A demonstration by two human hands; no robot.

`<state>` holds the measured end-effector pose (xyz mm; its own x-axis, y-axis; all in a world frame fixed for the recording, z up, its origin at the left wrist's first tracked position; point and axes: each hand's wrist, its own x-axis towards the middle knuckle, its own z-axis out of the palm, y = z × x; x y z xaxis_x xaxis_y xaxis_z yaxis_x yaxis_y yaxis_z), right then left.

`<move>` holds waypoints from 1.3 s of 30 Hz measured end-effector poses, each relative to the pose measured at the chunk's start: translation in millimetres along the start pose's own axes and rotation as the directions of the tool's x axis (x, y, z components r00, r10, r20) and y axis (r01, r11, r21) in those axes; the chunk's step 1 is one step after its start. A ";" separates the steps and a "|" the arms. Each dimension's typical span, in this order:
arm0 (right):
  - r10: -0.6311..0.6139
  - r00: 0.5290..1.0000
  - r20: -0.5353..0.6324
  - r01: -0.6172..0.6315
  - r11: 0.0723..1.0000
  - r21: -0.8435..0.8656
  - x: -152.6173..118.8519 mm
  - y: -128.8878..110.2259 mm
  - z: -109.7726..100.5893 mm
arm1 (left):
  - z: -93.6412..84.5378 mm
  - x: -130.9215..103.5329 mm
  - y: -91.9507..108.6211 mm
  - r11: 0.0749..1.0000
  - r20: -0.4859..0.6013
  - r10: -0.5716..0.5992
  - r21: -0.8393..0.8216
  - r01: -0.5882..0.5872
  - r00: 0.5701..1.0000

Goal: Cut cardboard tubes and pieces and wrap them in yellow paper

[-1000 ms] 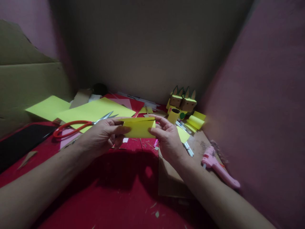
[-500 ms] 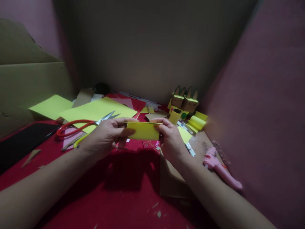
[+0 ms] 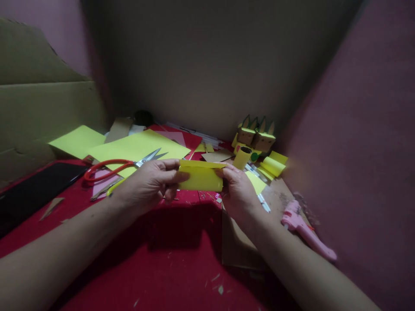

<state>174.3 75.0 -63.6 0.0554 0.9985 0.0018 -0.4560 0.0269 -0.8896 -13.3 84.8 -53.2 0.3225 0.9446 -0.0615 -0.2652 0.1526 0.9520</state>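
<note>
A small yellow paper piece (image 3: 201,179) is held up above the red table surface, with a folded or curled strip along its top edge. My left hand (image 3: 155,181) pinches its left end between thumb and fingers. At the right end, my right hand (image 3: 238,183) grips it the same way. Just behind my left hand lie scissors (image 3: 108,164) with red and yellow handles, their blades pointing away to the right. Large yellow sheets (image 3: 139,144) spread behind them.
On the right are a pink glue gun (image 3: 304,229), markers (image 3: 263,203), a yellow tube (image 3: 242,158) and cardboard figures with pointed ears (image 3: 256,136). A black flat object (image 3: 39,194) and a cardboard box (image 3: 48,108) stand left. Cardboard (image 3: 240,246) lies under my right forearm.
The yellow piece has tilted, so more of its top strip shows. Both hands keep their hold. The whole view has shifted slightly, with things appearing further right.
</note>
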 end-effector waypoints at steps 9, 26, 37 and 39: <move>0.008 0.999 0.032 -0.007 1.000 -0.016 0.6 0.5 -0.6 | -0.6 1.3 -3.3 1.000 0.006 -0.006 -0.028 0.006 1.000; 0.106 0.990 0.089 -0.102 0.994 -0.047 4.3 -7.7 -3.3 | -2.8 6.0 -2.5 1.000 0.014 -0.023 -0.016 0.023 1.000; 0.125 0.986 0.113 -0.120 0.992 -0.044 0.3 -13.2 -1.0 | -4.8 5.1 -3.6 0.993 -0.001 -0.094 -0.070 0.093 0.996; 0.141 0.979 0.149 -0.135 0.990 -0.051 0.0 -15.8 -3.0 | -7.2 5.4 -3.6 0.992 -0.005 -0.105 -0.077 0.104 0.994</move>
<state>184.2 74.4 -50.9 -0.1424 0.9882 -0.0556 -0.4130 -0.1104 -0.9040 -17.1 91.5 -59.1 0.3440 0.9248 -0.1626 -0.2992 0.2721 0.9146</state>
